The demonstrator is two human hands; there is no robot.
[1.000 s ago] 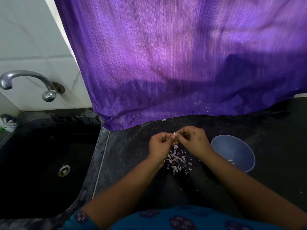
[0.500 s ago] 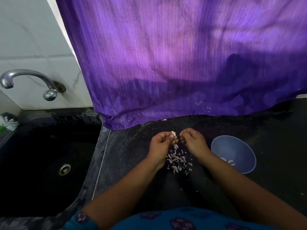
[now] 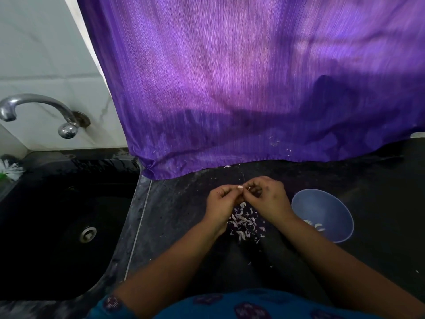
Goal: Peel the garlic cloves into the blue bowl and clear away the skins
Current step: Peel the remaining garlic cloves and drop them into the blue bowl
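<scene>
The left hand pinches a garlic clove above the dark surface, and the fingertips of the right hand pinch at its skin. The blue bowl, just right of the hands, already holds some cloves. I think the small clove could slip out of the grip and fall into the pile of skins below, because only the fingertips hold it.

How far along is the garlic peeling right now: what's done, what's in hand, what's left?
Done: a few pale peeled cloves lie in the blue bowl, and a pile of skins sits on the dark counter under the hands.
In hand: the left hand pinches a garlic clove while the right hand picks at it.
Left: drop this clove in the bowl and clear the skins. No unpeeled stock shows.
</scene>
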